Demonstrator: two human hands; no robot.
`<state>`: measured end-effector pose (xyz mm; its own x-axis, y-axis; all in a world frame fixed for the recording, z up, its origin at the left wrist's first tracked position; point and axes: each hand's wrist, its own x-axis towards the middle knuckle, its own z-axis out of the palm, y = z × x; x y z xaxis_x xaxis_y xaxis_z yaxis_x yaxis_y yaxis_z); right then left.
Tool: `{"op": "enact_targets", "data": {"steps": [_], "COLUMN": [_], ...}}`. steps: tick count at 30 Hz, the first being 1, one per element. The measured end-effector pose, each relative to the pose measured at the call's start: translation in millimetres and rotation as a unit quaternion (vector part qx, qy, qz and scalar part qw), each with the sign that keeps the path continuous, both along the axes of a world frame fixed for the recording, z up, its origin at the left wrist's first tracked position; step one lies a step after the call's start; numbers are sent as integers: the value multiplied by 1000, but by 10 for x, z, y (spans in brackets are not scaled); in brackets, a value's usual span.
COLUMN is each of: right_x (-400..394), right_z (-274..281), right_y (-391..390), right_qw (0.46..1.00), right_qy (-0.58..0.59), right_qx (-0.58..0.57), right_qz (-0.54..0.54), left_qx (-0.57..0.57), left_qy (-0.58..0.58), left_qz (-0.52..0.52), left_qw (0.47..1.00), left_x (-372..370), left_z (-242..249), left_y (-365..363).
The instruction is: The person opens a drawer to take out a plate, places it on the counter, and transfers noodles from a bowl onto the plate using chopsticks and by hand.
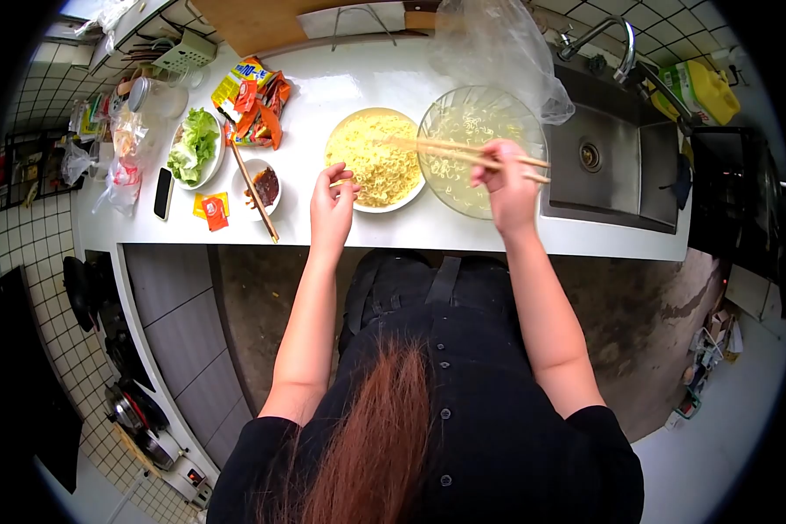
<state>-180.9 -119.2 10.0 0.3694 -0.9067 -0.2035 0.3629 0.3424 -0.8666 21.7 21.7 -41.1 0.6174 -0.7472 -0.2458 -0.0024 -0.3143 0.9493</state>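
Note:
My right hand grips a pair of wooden chopsticks, which slant left over the glass bowl, their tips above the noodles. Curly yellow noodles fill a white bowl in front of me. Beside that bowl's left rim is my left hand, fingers loosely bent and apart, holding nothing. To the right, the clear glass bowl contains cloudy liquid with loose noodle bits. A small white bowl of dark red sauce stands to the left, with brown chopsticks across it.
Lettuce lies on a plate at the left, near a phone and small sachets. Torn noodle packets sit behind. A plastic bag droops beside the steel sink. The counter ends before my body.

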Motion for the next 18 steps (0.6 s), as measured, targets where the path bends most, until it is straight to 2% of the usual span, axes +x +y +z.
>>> {"op": "enact_targets", "data": {"steps": [3,9,11,15,18], "right_x": [91,-420,-635,-866,-785], "right_z": [-24,214,182,-246,-416], "right_y": [148,-119,-308,-656,-669], "right_qw": [971,980,966,936,965], "right_qy": [130,139,204,305,248], "right_qx": [-123,-140,-142,-169,-84], "right_qz": [158,2,-64,-57,-3], "left_qx": [8,10,8,25,31], "left_qy": [-10,-8,-3,0,1], "left_qz": [12,14,10,-23,-48], "left_qw": [1000,1000,1000,999,998], "left_x": [17,25,14,-35,-70], "left_z": [-35,-93,-140,-254,-257], "left_y": [-4,-3,-6,-3,-11]}}
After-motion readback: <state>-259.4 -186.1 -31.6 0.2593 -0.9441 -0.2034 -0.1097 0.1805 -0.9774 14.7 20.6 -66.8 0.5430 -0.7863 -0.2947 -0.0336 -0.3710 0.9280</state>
